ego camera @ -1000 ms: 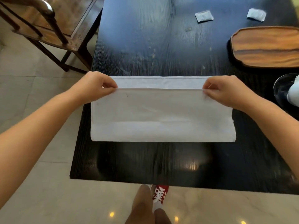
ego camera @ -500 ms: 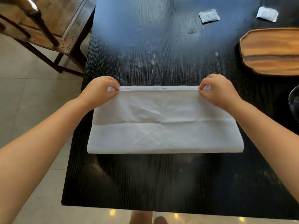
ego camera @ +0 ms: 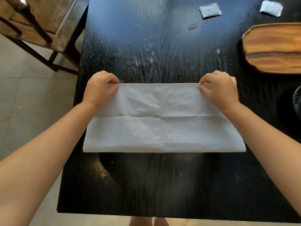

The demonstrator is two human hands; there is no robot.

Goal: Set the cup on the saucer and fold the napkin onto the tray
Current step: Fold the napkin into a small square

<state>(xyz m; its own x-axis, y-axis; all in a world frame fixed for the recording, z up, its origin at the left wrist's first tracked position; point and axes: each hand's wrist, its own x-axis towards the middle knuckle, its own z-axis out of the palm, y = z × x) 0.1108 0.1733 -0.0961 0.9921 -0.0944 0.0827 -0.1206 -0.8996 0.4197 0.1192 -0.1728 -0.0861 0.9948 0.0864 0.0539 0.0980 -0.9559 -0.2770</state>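
A white cloth napkin lies folded in half on the black table, its fold toward me and its loose edges at the far side. My left hand pinches the far left corner. My right hand pinches the far right corner. The wooden tray lies at the right, apart from the napkin and bare. A dark glass saucer shows only as a sliver at the right edge. No cup is in view.
Two small white sachets lie at the far side of the table. A wooden chair stands off the table's left edge. The table's near edge runs below the napkin.
Both hands have carried the napkin's upper layer away from me until its edge met the far edge. The view has shifted left, and the saucer has slid almost out of frame.
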